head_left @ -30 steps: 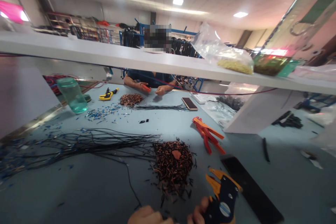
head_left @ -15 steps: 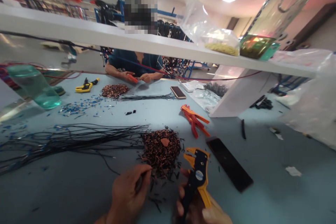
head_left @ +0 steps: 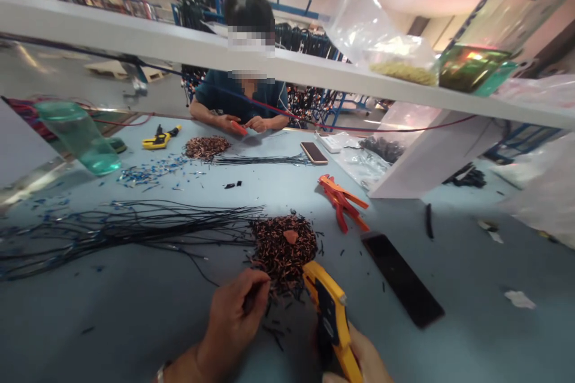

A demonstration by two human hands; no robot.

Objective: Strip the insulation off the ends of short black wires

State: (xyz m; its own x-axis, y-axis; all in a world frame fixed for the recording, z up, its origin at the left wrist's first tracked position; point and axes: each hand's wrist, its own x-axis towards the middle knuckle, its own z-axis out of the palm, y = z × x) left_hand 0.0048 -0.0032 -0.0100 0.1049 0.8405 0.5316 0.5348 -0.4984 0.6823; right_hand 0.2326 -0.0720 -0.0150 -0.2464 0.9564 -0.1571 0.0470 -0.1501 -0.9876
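Observation:
My left hand (head_left: pixel 236 314) is closed in a pinch at the near left edge of a pile of short black and copper-coloured wire scraps (head_left: pixel 283 251). A thin black wire (head_left: pixel 202 271) runs to the back of this hand from a loose bundle of black wires (head_left: pixel 135 230); its end is hidden by the fingers. My right hand (head_left: pixel 366 356) grips a yellow and black wire stripper (head_left: pixel 330 311). The tool is turned edge-on, its head over the right edge of the scraps and apart from my left hand.
Red-orange pliers (head_left: pixel 344 200) and a dark phone (head_left: pixel 402 278) lie right of the scraps. A white shelf (head_left: pixel 314 72) crosses above the table. Across from me a person (head_left: pixel 242 102) holds a red tool. A green bottle (head_left: pixel 83 137) stands at left.
My right hand has rotated the wire stripper from side-on to edge-on and brought its head nearer the scraps. My left hand stays pinched in the same place. The view has shifted slightly.

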